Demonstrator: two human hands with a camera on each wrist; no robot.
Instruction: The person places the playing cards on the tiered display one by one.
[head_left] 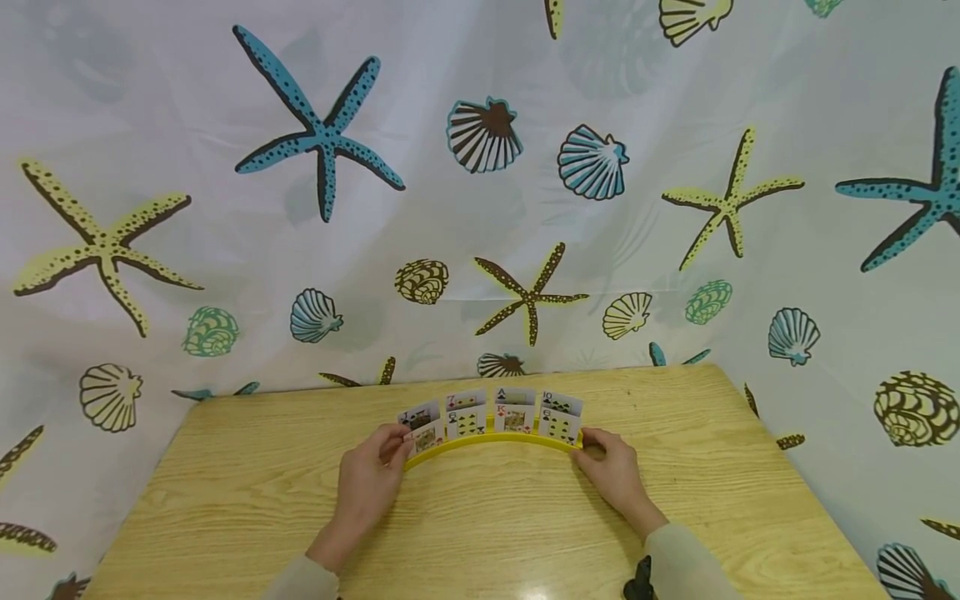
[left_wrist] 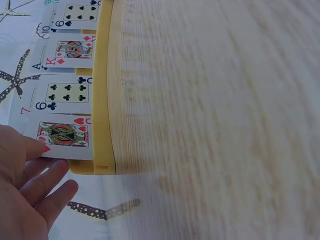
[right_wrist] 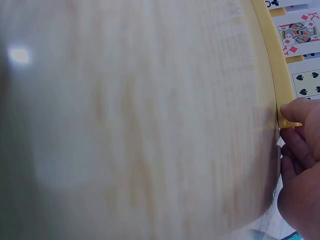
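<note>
We see a curved yellow plastic card holder (head_left: 491, 443) with playing cards (head_left: 467, 421) standing on the far middle of the light wooden worktop (head_left: 480, 517). Our left hand (head_left: 367, 483) grasps its left end with curled fingers (head_left: 395, 447), and our right hand (head_left: 615, 471) pinches its right end.

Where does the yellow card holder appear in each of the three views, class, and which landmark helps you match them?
Head: the card holder curves across the lower centre of the table, between both hands.
Left wrist: it runs as a vertical yellow strip left of centre, ending near the left hand.
Right wrist: it curves down the upper right edge to the right hand.
Shared landmark: the king of diamonds.
</note>
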